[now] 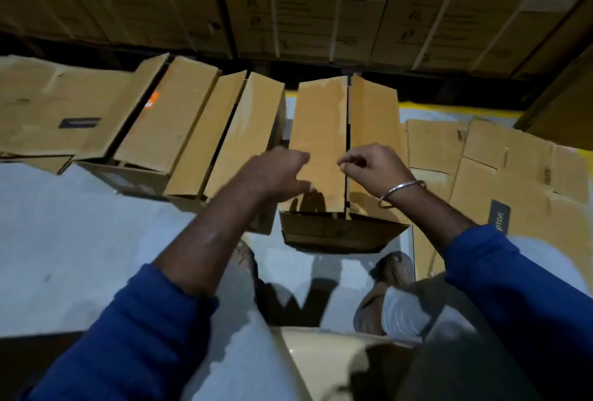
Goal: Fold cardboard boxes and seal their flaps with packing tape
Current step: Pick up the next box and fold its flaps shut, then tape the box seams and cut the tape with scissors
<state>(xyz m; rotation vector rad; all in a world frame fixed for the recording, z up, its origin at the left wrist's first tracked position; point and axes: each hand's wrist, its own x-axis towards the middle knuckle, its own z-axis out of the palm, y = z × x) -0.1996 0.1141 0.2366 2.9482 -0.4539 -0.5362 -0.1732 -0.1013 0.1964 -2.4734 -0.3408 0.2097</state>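
Both hands hover over the box (pixel 340 156) on the floor (pixel 80 240) just ahead — left hand (pixel 282 172) curled at the left flap's edge, right hand (pixel 369 166) with fingertips pinched at the centre seam, though I cannot tell whether either actually grips cardboard or tape. Likely they hold the flaps level for sealing. The box is plain brown, its two long flaps meeting along a dark, untaped seam.
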